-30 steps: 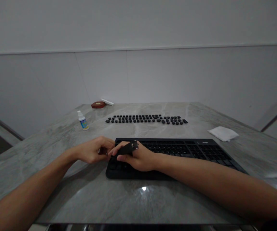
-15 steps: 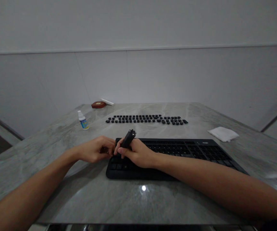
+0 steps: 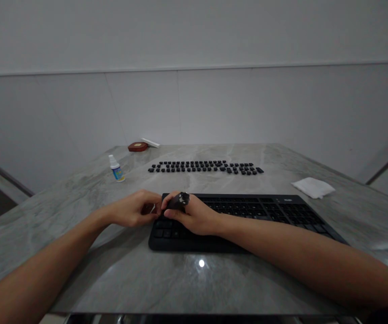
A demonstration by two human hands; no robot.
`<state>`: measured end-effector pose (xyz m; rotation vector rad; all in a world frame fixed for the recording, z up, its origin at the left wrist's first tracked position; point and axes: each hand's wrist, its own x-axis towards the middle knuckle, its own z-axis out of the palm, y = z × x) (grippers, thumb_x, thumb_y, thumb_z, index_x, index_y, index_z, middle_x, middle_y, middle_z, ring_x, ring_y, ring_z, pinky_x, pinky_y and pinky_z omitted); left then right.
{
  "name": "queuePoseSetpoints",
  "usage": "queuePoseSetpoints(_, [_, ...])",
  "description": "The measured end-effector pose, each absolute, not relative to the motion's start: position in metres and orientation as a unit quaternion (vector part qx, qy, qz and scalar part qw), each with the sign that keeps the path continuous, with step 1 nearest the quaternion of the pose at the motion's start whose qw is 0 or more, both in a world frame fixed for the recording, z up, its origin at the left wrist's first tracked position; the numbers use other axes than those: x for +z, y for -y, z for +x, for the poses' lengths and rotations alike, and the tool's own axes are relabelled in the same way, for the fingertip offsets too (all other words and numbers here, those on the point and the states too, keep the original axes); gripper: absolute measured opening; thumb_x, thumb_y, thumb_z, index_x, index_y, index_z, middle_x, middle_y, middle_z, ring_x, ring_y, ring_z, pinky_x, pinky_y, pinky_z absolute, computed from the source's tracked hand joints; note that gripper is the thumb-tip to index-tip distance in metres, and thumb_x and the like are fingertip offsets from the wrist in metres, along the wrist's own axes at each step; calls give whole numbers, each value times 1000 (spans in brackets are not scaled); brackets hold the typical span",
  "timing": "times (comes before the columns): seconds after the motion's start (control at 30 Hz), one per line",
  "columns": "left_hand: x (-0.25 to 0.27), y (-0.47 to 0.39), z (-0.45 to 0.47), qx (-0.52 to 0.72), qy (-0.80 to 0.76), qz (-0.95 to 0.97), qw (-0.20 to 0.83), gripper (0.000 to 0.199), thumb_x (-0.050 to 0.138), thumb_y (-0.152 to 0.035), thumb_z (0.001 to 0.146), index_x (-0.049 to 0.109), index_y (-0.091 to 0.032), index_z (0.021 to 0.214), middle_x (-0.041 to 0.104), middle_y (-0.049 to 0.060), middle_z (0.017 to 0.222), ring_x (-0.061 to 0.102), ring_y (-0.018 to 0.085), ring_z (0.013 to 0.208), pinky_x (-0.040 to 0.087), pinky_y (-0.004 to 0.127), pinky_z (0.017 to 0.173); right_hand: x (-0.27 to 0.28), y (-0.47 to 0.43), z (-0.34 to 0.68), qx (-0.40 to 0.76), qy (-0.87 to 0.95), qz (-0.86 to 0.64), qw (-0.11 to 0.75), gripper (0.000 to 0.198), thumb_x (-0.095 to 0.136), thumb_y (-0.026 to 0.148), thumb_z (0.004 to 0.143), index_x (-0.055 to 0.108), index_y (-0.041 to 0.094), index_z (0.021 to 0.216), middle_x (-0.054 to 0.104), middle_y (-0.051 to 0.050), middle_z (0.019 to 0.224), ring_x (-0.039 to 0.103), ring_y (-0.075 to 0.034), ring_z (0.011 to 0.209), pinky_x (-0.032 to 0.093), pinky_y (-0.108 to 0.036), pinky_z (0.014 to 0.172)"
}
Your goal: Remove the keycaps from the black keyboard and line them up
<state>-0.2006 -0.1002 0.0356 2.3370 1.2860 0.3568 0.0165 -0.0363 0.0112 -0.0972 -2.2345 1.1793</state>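
Black keyboard (image 3: 258, 208), wide, round-cornered; right hand (image 3: 196, 217), grip closed round dark tool (image 3: 179, 202); left hand (image 3: 135, 209), grip unclear.

Keycaps (image 3: 198, 169) behind the keyboard (image 3: 248, 208) on the table (image 3: 146, 283), bottle (image 3: 117, 172) left, cloth (image 3: 313, 187) right.

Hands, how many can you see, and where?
2: the left hand at the left end of the keyboard, and the right hand over the keyboard, gripping a dark tool. No other hands show.
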Motion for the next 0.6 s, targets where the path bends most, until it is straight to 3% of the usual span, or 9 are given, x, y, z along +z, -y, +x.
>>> queuePoseSetpoints(0.17, [38,100,-198,129,-479,841,215,5,57,-19,82,58,-15,81,55,-1,68,49,10,59,38,18,54,10,36,16,444,841,-54,305,7,58,23,89,61,18,92,65,-2,90,60,-17,87,47,-33,86])
queuePoseSetpoints(0.37, [42,99,-197,147,-459,855,192,9,56,-19,85,57,-16,76,56,-1,70,50,10,62,39,18,56,7,33,14,445,847,-89,275,22,55,36,92,64,16,94,63,-2,83,57,-15,78,46,-28,73])
queuePoseSetpoints(0.6, [40,100,-200,145,-446,861,197,6,55,-19,84,55,-15,79,56,0,71,50,10,61,39,18,54,6,32,13,483,824,-49,291,15,63,31,87,65,17,94,67,-2,92,62,-17,89,47,-31,84])
